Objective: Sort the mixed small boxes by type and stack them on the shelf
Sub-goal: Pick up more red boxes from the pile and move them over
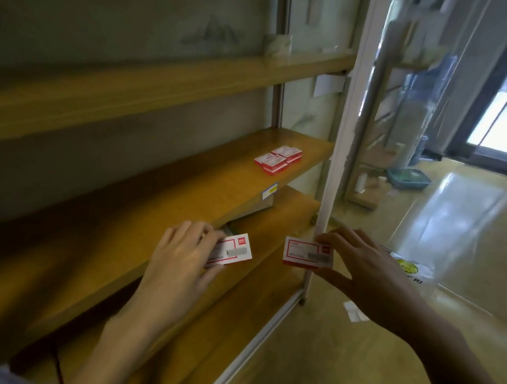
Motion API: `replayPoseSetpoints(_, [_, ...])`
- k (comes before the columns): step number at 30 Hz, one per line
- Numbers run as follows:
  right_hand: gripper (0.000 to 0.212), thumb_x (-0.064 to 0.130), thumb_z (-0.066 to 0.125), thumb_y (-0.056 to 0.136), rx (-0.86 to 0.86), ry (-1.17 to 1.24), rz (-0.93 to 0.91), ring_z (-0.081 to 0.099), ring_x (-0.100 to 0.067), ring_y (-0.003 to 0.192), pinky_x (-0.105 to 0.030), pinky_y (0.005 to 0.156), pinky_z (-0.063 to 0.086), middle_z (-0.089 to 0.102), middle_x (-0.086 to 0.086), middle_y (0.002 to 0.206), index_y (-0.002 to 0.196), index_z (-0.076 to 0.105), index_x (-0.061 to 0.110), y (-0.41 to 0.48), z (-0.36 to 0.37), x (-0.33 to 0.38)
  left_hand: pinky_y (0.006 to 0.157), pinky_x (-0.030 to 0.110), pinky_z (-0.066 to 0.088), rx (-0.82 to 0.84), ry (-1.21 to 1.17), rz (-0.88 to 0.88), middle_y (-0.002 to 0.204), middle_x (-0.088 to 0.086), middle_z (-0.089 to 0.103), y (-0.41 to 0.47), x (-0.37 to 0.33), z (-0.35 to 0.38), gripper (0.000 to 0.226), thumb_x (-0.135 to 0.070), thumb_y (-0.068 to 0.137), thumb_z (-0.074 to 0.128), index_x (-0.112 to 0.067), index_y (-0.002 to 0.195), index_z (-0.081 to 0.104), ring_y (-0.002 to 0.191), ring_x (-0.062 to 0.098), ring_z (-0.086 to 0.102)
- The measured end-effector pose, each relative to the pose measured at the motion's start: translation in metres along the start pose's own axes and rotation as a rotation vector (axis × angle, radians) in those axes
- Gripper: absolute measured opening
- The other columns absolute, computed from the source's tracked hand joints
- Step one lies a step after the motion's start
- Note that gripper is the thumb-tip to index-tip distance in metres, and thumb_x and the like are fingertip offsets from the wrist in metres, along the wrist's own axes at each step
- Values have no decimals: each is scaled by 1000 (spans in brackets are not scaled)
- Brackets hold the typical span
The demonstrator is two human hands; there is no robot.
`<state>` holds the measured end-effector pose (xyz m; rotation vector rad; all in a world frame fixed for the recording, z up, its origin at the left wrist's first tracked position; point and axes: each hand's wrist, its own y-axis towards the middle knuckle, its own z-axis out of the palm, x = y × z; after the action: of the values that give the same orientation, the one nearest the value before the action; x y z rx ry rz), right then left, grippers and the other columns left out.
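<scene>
A red-and-white box [234,250] is pinched at its edges by the left hand [180,260] and a matching box [307,251] by the right hand [361,262], faces up, seemingly so types can be compared; stacked boxes [277,159] are seen far right on the shelf [189,199]

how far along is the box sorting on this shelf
Done: a cluster of small red-and-white cardboard boxes sits stacked on the wooden middle shelf. In hand: the left hand pinches one flat red-and-white box, and the right hand pinches a second matching box, both in front of the shelf. Left: placing these two. Any further unsorted boxes are out of view, so the remainder can't be judged.
</scene>
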<state>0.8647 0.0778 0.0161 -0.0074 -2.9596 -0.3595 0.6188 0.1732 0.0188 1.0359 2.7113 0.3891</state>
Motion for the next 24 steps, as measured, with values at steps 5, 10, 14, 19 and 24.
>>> replayPoseSetpoints(5, [53, 55, 45, 80, 5, 4, 23, 40, -6, 113, -23, 88, 42, 44, 13, 125, 127, 38, 33, 65, 0, -67, 95, 22, 25, -29, 23, -5, 130, -9, 40, 95, -2, 25, 52, -48, 87, 47, -30, 133, 34, 119, 9, 31])
replayPoseSetpoints(10, [50, 52, 47, 81, -5, 24, 9, 44, -7, 111, -21, 84, 45, 45, 11, 124, 126, 38, 31, 130, 3, -121, 97, 23, 27, -33, 17, -55, 132, -9, 39, 171, -4, 53, 53, -53, 86, 43, -30, 133, 34, 120, 9, 31])
replayPoseSetpoints(14, [50, 48, 50, 82, 39, 95, -36, 42, -8, 113, -26, 88, 47, 45, 8, 126, 127, 39, 29, 178, 14, -163, 95, 22, 28, -24, 9, -113, 132, -10, 39, 220, -6, 72, 52, -52, 86, 45, -30, 132, 34, 119, 9, 32])
replayPoseSetpoints(19, [50, 49, 49, 84, 53, 141, -124, 43, -10, 116, -26, 86, 46, 45, 9, 130, 129, 39, 29, 253, 35, -216, 94, 25, 29, -51, 5, -219, 128, -8, 43, 276, -7, 95, 49, -48, 85, 48, -29, 130, 40, 116, 9, 35])
replayPoseSetpoints(24, [46, 46, 53, 85, 102, 221, -330, 46, -6, 110, -21, 80, 44, 51, 10, 123, 126, 43, 29, 334, 46, -250, 88, 25, 27, -42, 64, -346, 123, -6, 47, 318, -5, 115, 48, -47, 84, 53, -27, 127, 44, 112, 11, 36])
